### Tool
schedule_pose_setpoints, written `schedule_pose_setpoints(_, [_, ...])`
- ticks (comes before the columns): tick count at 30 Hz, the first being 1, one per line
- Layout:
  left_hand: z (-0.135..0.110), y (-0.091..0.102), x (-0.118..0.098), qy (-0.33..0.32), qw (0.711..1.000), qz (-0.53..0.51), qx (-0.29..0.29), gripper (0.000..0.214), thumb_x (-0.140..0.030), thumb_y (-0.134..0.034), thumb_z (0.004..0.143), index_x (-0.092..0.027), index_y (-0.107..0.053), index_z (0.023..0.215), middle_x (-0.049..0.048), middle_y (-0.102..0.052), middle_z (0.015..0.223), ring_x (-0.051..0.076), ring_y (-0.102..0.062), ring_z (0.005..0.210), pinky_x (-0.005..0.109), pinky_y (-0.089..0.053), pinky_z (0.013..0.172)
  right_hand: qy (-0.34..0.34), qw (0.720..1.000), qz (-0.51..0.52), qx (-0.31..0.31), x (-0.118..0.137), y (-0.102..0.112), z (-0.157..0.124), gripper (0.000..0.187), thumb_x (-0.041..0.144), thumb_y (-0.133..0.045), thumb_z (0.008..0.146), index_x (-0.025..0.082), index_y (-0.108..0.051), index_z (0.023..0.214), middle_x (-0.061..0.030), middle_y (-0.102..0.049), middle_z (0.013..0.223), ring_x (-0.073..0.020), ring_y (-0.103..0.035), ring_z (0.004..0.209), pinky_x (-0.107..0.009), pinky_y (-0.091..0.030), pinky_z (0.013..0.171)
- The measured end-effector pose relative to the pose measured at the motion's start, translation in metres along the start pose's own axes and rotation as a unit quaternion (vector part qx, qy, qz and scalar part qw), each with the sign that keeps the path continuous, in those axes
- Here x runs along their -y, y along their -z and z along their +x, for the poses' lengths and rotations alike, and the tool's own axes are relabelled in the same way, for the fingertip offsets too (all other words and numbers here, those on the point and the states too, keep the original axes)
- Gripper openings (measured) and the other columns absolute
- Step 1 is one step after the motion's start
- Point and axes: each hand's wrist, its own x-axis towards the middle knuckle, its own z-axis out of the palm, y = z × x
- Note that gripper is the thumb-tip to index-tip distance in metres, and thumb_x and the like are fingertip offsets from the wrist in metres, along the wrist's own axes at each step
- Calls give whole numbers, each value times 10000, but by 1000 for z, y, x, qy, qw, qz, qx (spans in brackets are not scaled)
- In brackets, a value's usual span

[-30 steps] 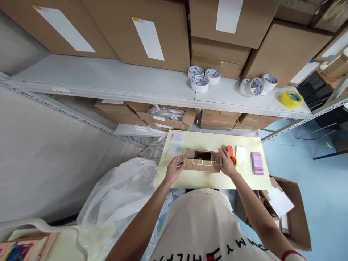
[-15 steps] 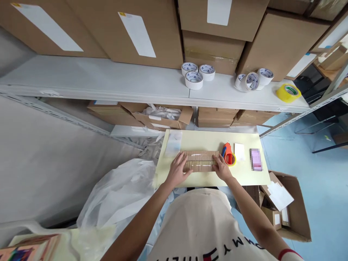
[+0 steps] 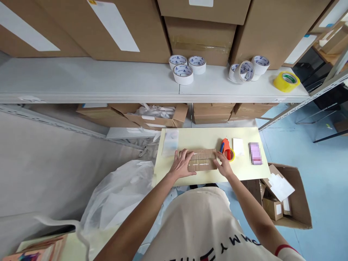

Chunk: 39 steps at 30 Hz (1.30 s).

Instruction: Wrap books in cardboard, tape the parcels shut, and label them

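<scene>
A small, flat cardboard box [image 3: 202,165] with shiny clear tape along it lies on the pale yellow tabletop [image 3: 190,136]. My left hand [image 3: 182,165] grips its left end, with fingers over the top and the thumb along the near side. At the right end, my right hand [image 3: 224,165] holds the edge between thumb and fingers. Close beyond that hand lies an orange tape dispenser [image 3: 226,145] carrying a yellow roll, with something blue beside it. A white paper slip [image 3: 238,146] is to the right of the dispenser.
A pixelated purple item [image 3: 255,153] lies at the table's right, a translucent sheet [image 3: 170,142] at its left. Tape rolls [image 3: 183,74] and large cartons stand on the grey shelf [image 3: 122,81] ahead. An open carton [image 3: 299,195] sits at right, plastic sheeting [image 3: 116,195] at left.
My left hand has slid further over the box's left end, its fingers more spread. My right hand has shifted to the right end's edge. The camera view has moved slightly.
</scene>
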Motion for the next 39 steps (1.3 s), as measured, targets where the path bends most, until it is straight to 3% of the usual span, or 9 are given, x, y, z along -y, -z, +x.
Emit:
schedule_pose_setpoints(4, [-6,-2,-1,3,1000,5,-1,1025,-568,-831,471,-203,-502,1370,184,-454,1347,433,-409,1281,666,-154,1138,-134,984,-39,-113,-15,9,19,434,471,-477,894,177,-535,1209,-163,-650,1143,-306,-618,1089,-461,-512,891])
schedule_pose_setpoints(7, [-13,-5,-3,4,1000,9,-6,1033,-574,-829,469,-184,-505,1369,194,-445,1348,434,-399,1282,662,-152,1138,-203,966,-146,-59,-17,9,37,466,412,-651,775,183,-493,1149,-153,-663,1045,-348,-602,1101,-460,-486,867])
schedule_pose_setpoints(11, [-21,-7,-2,-5,1000,-7,-15,1022,-586,-812,477,-203,-501,1372,178,-443,1345,424,-395,1278,661,-149,1137,-261,953,-151,-34,-11,2,52,434,297,-667,744,187,-463,1112,-146,-661,941,-348,-640,1004,-451,-451,844])
schedule_pose_setpoints(16, [-28,-5,1,-24,999,-19,-21,992,-563,-807,483,-232,-503,1368,153,-461,1318,398,-413,1263,652,-135,1145,-228,965,-113,-59,5,17,48,446,276,-582,733,199,-458,1154,-91,-654,864,-308,-658,883,-415,-470,762])
schedule_pose_setpoints(20, [-34,-2,1,-37,999,-10,-16,981,-562,-798,503,-202,-506,1368,177,-456,1330,402,-402,1279,647,-143,1144,-134,984,81,-82,33,44,29,499,341,-544,734,234,-426,1207,-2,-636,779,-202,-598,691,-324,-468,644])
schedule_pose_setpoints(22, [-35,-2,-1,-41,999,-6,-13,980,-559,-797,516,-177,-505,1370,197,-451,1338,411,-382,1300,647,-147,1142,-80,977,164,-110,52,54,20,408,375,-553,741,241,-477,1118,19,-612,750,-170,-552,651,-288,-442,613])
schedule_pose_setpoints(25, [-34,-1,-1,-44,999,-15,-12,994,-565,-811,504,-174,-512,1367,206,-451,1345,421,-379,1301,640,-157,1139,-50,976,167,-129,82,58,13,294,488,-561,787,233,-533,930,28,-568,696,-147,-506,613,-263,-409,575])
schedule_pose_setpoints(33, [-33,-6,4,-50,996,-74,-17,1072,-556,-868,425,-235,-508,1383,186,-446,1379,427,-368,1318,631,-142,1153,-52,993,58,93,118,31,14,525,738,-587,725,214,-571,711,5,-553,589,-149,-487,553,-270,-397,514])
schedule_pose_setpoints(39, [-43,-4,8,-57,993,-102,-22,1006,-577,-876,428,-258,-569,1331,179,-427,1444,445,-354,1358,675,-70,1155,-55,992,29,113,114,26,14,531,731,-627,688,202,-597,719,9,-588,591,-144,-515,552,-255,-405,507])
